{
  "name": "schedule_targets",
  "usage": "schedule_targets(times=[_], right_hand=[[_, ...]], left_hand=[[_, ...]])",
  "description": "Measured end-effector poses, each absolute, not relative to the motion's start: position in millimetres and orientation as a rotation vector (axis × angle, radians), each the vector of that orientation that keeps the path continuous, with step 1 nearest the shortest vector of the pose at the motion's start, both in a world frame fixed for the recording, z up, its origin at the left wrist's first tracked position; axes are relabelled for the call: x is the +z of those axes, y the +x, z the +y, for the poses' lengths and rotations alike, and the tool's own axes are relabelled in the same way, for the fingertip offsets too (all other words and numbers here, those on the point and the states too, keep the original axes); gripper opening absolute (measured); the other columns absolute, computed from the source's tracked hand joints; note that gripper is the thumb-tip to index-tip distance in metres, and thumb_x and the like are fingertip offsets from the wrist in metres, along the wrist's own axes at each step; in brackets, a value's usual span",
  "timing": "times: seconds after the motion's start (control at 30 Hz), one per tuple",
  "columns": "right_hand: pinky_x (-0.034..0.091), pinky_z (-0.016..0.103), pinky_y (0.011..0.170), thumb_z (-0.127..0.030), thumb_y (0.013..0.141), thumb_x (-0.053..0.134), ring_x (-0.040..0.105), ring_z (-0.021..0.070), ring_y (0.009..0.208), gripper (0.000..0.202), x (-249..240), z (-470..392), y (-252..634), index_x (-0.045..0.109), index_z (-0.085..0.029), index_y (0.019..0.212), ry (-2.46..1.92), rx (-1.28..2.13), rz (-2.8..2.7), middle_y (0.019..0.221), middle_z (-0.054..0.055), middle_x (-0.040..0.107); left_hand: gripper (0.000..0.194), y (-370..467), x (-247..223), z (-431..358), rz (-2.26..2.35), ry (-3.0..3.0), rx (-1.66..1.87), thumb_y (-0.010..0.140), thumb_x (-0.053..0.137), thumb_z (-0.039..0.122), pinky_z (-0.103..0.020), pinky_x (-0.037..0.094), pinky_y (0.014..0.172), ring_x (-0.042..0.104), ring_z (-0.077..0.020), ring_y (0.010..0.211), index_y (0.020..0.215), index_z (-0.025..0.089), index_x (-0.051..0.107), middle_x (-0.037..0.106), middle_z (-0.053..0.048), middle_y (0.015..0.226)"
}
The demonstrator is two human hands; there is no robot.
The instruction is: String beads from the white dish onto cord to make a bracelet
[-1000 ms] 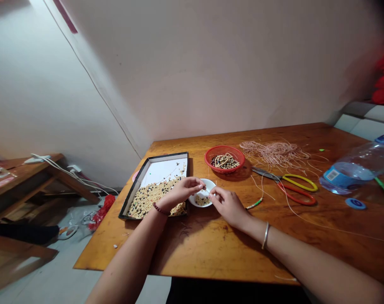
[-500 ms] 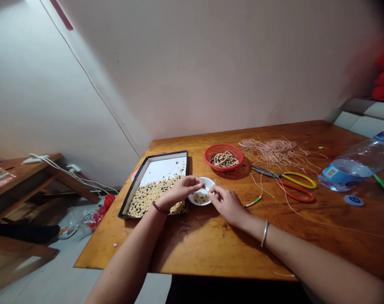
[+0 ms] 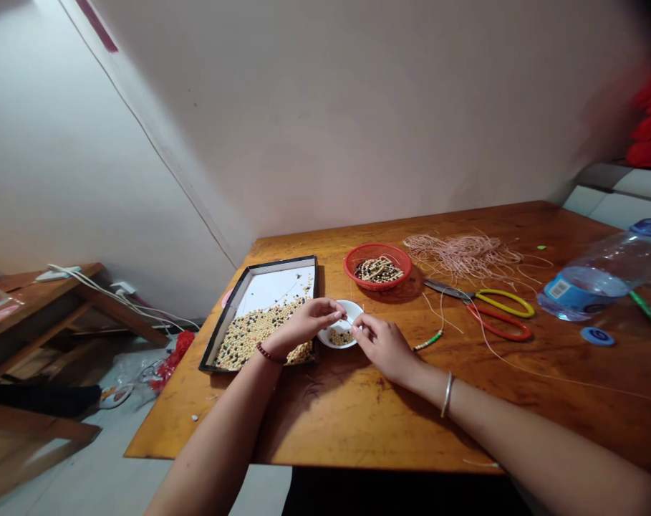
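Over a small white bowl (image 3: 329, 340) with pale and dark beads at its bottom, my two hands are close together. My left hand (image 3: 310, 324), a dark red bead bracelet at its wrist, has thumb and fingertips pinched; whatever lies between them is too small to name. In a pinch at the bowl's right rim, my right hand (image 3: 383, 347) holds what looks like a thin cord end, its tip pointing to the left fingers. A strand of green, white and reddish beads (image 3: 428, 342) on cord emerges beside the right hand.
Left of the bowl lies a black-rimmed tray (image 3: 316, 276) of loose beads. Behind stands a red basket (image 3: 377, 285) with beaded strands. Rightward are a tangle of pink cord (image 3: 465, 256), scissors (image 3: 500, 313), a plastic bottle (image 3: 588, 290) and a blue cap (image 3: 597, 336).
The view has shifted slightly. Both hands stay pinched over the bowl in nearly the same place, with only tiny finger movement.
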State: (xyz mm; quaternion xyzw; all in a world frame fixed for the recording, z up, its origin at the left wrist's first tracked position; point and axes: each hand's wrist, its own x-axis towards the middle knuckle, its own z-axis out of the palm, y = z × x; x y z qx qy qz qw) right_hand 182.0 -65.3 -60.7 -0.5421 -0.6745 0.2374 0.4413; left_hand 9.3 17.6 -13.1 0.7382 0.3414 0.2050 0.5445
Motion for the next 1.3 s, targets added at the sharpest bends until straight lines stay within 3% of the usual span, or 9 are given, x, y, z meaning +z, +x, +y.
schedule_targets(times=[0.6, 0.77, 0.87, 1.07, 1.2, 1.3], right_hand=[[0.028, 0.023, 0.053, -0.029, 0.088, 0.047, 0.044, 0.0115, 0.051, 0.018, -59.7, -65.8, 183.0, 0.058, -0.019, 0.078, -1.335, 0.602, -1.729, 0.055, -0.004, 0.048], [0.029, 0.023, 0.053, -0.031, 0.089, 0.046, 0.044, 0.0113, 0.052, 0.02, -59.1, -66.3, 181.5, 0.06, -0.019, 0.082, -1.292, 0.654, -1.704, 0.058, -0.003, 0.05], [0.03, 0.022, 0.053, -0.034, 0.089, 0.047, 0.044, 0.0114, 0.053, 0.023, -61.8, -64.6, 180.9, 0.061, -0.019, 0.081, -1.263, 0.69, -1.66, 0.058, -0.003, 0.051], [0.038, 0.024, 0.061, -0.038, 0.09, 0.045, 0.055, 0.0154, 0.065, 0.03, -70.0, -57.6, 182.4, 0.064, -0.017, 0.082, -1.176, 0.843, -1.553, 0.07, 0.002, 0.063], [0.043, 0.028, 0.073, -0.04, 0.09, 0.043, 0.061, 0.0199, 0.081, 0.036, -72.9, -50.8, 183.2, 0.068, -0.016, 0.083, -1.143, 0.919, -1.396, 0.083, 0.007, 0.068], [0.045, 0.031, 0.074, -0.042, 0.085, 0.05, 0.062, 0.0212, 0.081, 0.034, -73.9, -46.6, 181.7, 0.069, -0.014, 0.081, -1.111, 1.004, -1.301, 0.082, 0.008, 0.069]], left_hand=[[0.038, 5.7, -11.7, 19.9, 0.787, 1.83, 0.412, 0.078, 0.064, 0.047, -0.021, 0.04, 0.059, 0.053, -0.0109, 0.065, 0.089, 0.011, 0.069, 0.065, -0.005, 0.078], [0.04, 5.9, -16.2, 20.5, 0.758, 1.774, 0.401, 0.073, 0.07, 0.043, -0.022, 0.043, 0.061, 0.058, -0.0131, 0.072, 0.097, 0.011, 0.064, 0.066, -0.007, 0.084], [0.038, 7.3, -16.1, 19.4, 0.744, 1.775, 0.421, 0.073, 0.071, 0.043, -0.022, 0.044, 0.063, 0.058, -0.0126, 0.072, 0.092, 0.011, 0.064, 0.065, -0.006, 0.082], [0.034, 9.4, -8.4, 15.2, 0.72, 1.848, 0.406, 0.082, 0.06, 0.045, -0.02, 0.042, 0.063, 0.056, -0.011, 0.071, 0.087, 0.011, 0.066, 0.066, -0.006, 0.082], [0.034, 9.4, -7.1, 14.2, 0.75, 1.846, 0.425, 0.081, 0.06, 0.046, -0.02, 0.041, 0.061, 0.054, -0.0107, 0.07, 0.087, 0.012, 0.065, 0.064, -0.005, 0.082], [0.033, 8.8, -8.2, 15.7, 0.778, 1.869, 0.435, 0.08, 0.063, 0.044, -0.019, 0.041, 0.061, 0.052, -0.0097, 0.068, 0.086, 0.012, 0.064, 0.062, -0.003, 0.079]])
